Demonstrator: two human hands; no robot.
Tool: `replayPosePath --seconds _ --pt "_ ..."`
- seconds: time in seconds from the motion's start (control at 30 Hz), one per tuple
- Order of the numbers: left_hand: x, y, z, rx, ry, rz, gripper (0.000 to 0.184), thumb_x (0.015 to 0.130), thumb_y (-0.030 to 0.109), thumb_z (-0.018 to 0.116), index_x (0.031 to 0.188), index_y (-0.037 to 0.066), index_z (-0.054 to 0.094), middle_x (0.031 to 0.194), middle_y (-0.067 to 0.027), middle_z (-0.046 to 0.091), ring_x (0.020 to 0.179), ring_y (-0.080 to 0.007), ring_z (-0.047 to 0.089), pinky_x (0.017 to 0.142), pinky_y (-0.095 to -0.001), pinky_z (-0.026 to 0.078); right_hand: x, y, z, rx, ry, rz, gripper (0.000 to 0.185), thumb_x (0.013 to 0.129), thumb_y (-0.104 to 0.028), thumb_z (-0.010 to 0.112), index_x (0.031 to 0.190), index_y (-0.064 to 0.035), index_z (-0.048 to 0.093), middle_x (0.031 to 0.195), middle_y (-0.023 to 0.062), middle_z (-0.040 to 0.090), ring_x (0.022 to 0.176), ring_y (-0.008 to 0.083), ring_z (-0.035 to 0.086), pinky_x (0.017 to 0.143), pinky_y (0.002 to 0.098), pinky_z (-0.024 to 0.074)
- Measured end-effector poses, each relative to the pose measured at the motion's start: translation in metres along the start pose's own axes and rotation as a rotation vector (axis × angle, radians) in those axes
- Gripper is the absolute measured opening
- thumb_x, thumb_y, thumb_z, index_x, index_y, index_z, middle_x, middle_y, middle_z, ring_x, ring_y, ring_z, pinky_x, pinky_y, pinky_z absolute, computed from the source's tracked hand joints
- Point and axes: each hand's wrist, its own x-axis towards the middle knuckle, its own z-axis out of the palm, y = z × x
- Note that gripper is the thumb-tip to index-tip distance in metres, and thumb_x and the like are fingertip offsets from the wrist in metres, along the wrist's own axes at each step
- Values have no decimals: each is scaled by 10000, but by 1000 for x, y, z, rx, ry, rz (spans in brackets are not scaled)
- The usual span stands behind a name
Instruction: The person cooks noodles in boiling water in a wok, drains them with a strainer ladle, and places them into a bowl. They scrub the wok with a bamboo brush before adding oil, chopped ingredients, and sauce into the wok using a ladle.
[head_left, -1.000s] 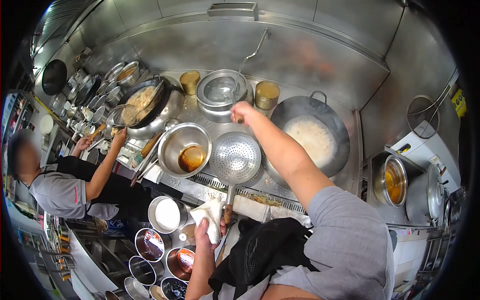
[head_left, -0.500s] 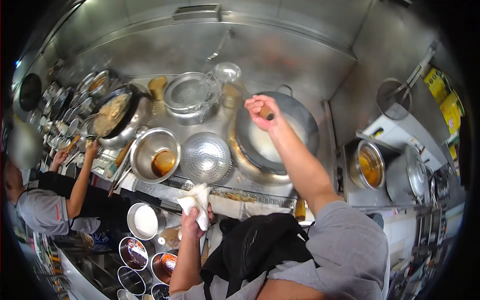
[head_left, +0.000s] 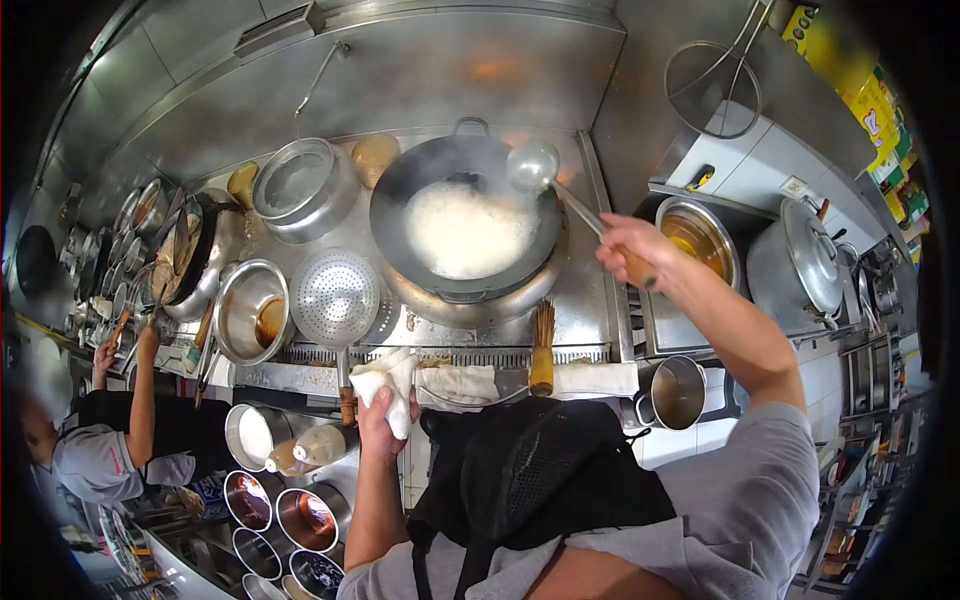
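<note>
My right hand (head_left: 640, 248) is closed around the wooden handle of a metal ladle (head_left: 532, 166). The ladle's bowl hangs over the right rim of a big dark wok (head_left: 400, 225), which sits on the stove. White, frothy liquid (head_left: 470, 230) fills the wok's bottom, with some steam above it. In front of the stove, my left hand (head_left: 380, 425) grips a folded white cloth (head_left: 385, 378). Close to that cloth, a perforated metal skimmer (head_left: 335, 295) lies with its handle toward me.
Left of the skimmer stands a steel bowl (head_left: 232, 310) with brown residue; behind is a lidded pot (head_left: 300, 190). A bamboo brush (head_left: 541, 350) lies at the stove's front edge. Sauce containers (head_left: 308, 518) stand lower left. At far left, a co-worker (head_left: 95, 455) handles another wok. A yellow-liquid pot (head_left: 700, 235) is right.
My right hand has swung the ladle from the pot left of the wok to the wok's right rim. The view has shifted right. The cloth stays in my left hand.
</note>
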Motion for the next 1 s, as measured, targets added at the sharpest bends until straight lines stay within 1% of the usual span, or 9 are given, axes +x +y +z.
replayPosePath --seconds 0.2,0.3,0.37,0.57,0.63,0.7,0.87,0.93,1.0 --pt "-23 -29 15 -19 73 -115 419 891 337 620 1146 24 507 769 -125 608 571 -215 585 466 -302 463 -24 45 -40 369 -282 221 770 867 -23 577 1502 -113 152 777 98 547 498 123 473 415 273 392" --pt "-10 -42 42 53 281 -174 436 944 437 544 1166 62 533 800 -118 619 565 -193 571 444 -266 440 29 83 -50 784 -489 241 745 865 -13 573 1489 -169 197 760 82 537 511 109 481 423 260 397" --pt "11 -52 46 6 310 -195 446 970 464 495 1174 70 538 854 -119 633 656 -204 605 499 -297 481 42 108 -33 738 -417 116 751 857 5 565 1488 -194 210 759 70 528 513 110 477 437 261 397" --pt "116 -77 43 -5 183 -339 479 989 517 421 1221 112 527 988 -100 647 801 -264 626 681 -406 519 21 91 -35 347 -233 70 848 867 -7 539 1548 -138 49 777 86 538 528 150 478 459 330 405" --pt "157 -80 63 76 331 -359 453 982 526 432 1213 146 521 1006 -94 635 823 -271 623 712 -440 528 13 95 -46 94 -244 3 830 875 -37 536 1551 -128 63 759 92 534 539 164 506 471 349 428" --pt "195 -96 52 111 162 -492 395 934 525 545 1131 184 515 954 -73 615 824 -272 623 745 -485 507 7 120 -51 -191 -165 -90 811 880 -34 533 1553 -157 97 733 73 530 526 154 504 466 335 429" --pt "206 -83 66 173 220 -658 280 932 370 609 1064 138 525 904 -81 615 776 -251 627 655 -411 559 -20 197 -81 -849 83 -421 785 887 -15 514 1555 -217 155 688 25 516 499 132 505 468 308 443" --pt "221 -101 57 189 159 -671 236 931 312 601 1051 123 529 858 -81 614 734 -250 628 646 -406 567 -42 203 -80 -941 144 -433 816 876 -64 546 1553 -188 108 1101 255 641 921 394 652 823 456 499" --pt "215 -120 61 105 182 -587 132 930 193 537 1009 88 539 775 -83 617 628 -250 625 590 -386 571 -78 177 -56 -848 141 -231 813 873 -51 543 1552 -183 116 1068 248 649 944 404 636 856 446 484"
